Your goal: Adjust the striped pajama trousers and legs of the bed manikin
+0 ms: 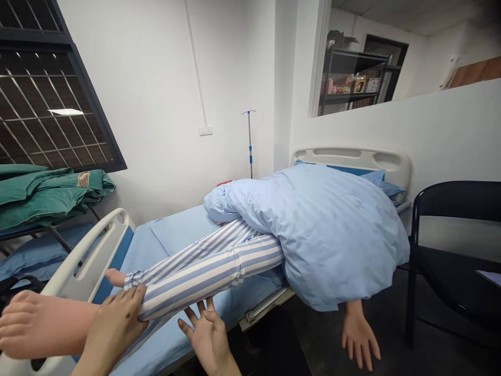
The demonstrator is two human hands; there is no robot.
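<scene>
A manikin lies on the bed in blue-and-white striped trousers [211, 271]. Its near foot [35, 324] sticks out past the footboard, while the other foot [116, 277] rests inside it. My left hand [121, 318] is closed over the near leg's ankle at the trouser cuff. Palm up with fingers apart, my right hand [209, 331] is beneath the same leg, fingertips at its underside; whether they bear weight I cannot tell. A light blue quilt [332, 230] covers the manikin's upper body, and one manikin hand [360, 337] hangs out below it.
The bed has a pale footboard [84, 256] on the left and a headboard [352, 154] at the far right. An IV pole [249, 138] stands by the wall. A black folding chair [454, 250] is at the right, and green folded cloth [50, 193] is piled at the left.
</scene>
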